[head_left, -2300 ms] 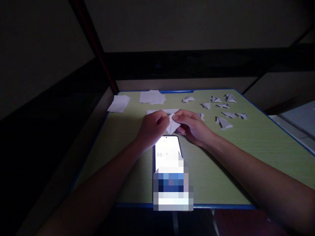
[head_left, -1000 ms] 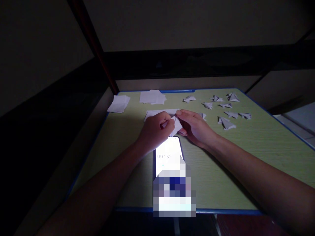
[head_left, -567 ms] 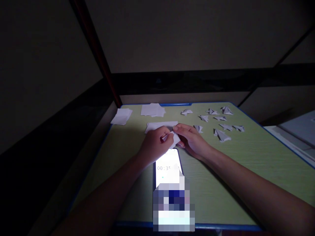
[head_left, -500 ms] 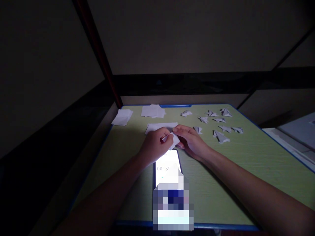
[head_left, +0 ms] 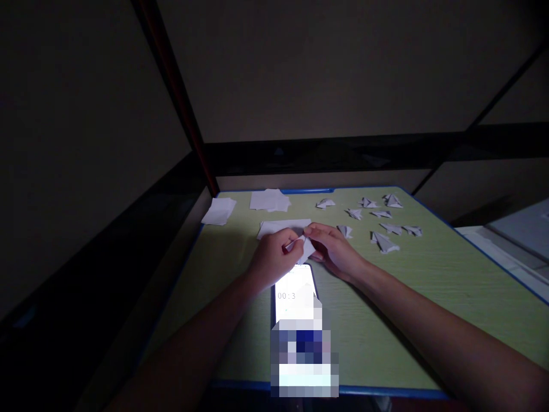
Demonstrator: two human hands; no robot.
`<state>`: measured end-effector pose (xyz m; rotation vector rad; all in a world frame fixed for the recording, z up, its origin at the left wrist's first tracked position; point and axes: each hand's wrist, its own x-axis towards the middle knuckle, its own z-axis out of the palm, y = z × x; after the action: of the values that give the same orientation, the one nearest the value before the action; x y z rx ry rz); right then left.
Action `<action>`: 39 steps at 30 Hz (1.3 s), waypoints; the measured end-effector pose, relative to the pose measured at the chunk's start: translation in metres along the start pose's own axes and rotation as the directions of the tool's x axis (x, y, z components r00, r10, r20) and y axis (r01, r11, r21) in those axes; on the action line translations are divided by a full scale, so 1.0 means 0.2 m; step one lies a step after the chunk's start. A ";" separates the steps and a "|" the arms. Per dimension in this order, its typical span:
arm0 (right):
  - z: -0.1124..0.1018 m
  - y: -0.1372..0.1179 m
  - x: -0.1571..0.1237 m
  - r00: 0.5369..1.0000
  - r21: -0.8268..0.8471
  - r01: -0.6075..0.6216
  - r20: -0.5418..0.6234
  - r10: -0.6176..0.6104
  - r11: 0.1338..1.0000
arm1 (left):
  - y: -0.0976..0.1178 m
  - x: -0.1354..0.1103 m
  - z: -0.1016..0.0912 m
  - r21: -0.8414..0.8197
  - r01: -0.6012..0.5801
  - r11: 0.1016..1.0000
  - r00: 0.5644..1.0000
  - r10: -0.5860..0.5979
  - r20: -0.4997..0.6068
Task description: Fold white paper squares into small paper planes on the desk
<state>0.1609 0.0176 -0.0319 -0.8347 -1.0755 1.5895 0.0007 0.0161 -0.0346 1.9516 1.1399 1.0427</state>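
Between my two hands is a small sheet of white paper (head_left: 307, 250), partly folded. My left hand (head_left: 277, 254) pinches it from the left, with the thumb laid over the paper. From the right, my right hand (head_left: 337, 249) grips its upper edge between thumb and fingers; some fingertips are hidden behind the paper. Just beyond the hands lies a stack of white paper (head_left: 281, 227), partly covered by them. Directly below the paper, a lit phone (head_left: 295, 292) shows timer digits, and its near part is blurred out.
Two more paper stacks lie at the far left (head_left: 219, 211) and far middle (head_left: 269, 200). Several folded paper pieces (head_left: 385, 241) are scattered over the right of the green table (head_left: 407, 309), which has a blue edge. A white box-like object (head_left: 514, 234) stands beyond its right side.
The view has shifted slightly, so everything sits a little lower and further right. Both hands keep hold of the paper, with only slight finger movement.
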 end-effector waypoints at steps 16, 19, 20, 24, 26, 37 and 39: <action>0.00 -0.01 0.02 0.996 -0.047 0.059 0.074 -0.055 0.997 | 0.06 0.03 -0.10 0.137 -0.080 0.987 0.997 0.082 -0.010; 0.00 -0.01 0.01 0.996 -0.047 0.065 0.072 -0.062 0.997 | 0.06 0.03 -0.09 0.100 -0.106 0.989 0.994 0.109 -0.030; 0.00 -0.01 0.01 0.996 -0.050 0.055 0.073 -0.051 0.997 | 0.05 0.03 -0.09 0.090 -0.105 0.990 0.994 0.108 -0.031; 0.00 -0.02 0.00 0.997 -0.038 0.044 0.061 -0.042 0.998 | 0.04 0.03 -0.09 0.082 -0.094 0.992 0.995 0.097 -0.036; 0.00 -0.01 0.00 0.998 -0.048 0.041 0.057 -0.038 0.998 | 0.04 0.03 -0.08 0.080 -0.087 0.993 0.996 0.090 -0.031; -0.01 -0.02 -0.02 0.999 -0.092 -0.021 -0.040 0.017 0.996 | 0.04 0.01 -0.02 -0.047 -0.095 0.994 0.995 0.093 -0.038; -0.01 -0.02 -0.02 1.000 -0.088 0.000 -0.030 -0.002 0.996 | 0.03 0.02 -0.01 -0.085 -0.093 0.992 0.995 0.090 -0.037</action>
<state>0.1659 0.0140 -0.0282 -0.9145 -1.1310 1.5329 0.0026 0.0168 -0.0280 1.9404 1.0138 1.1572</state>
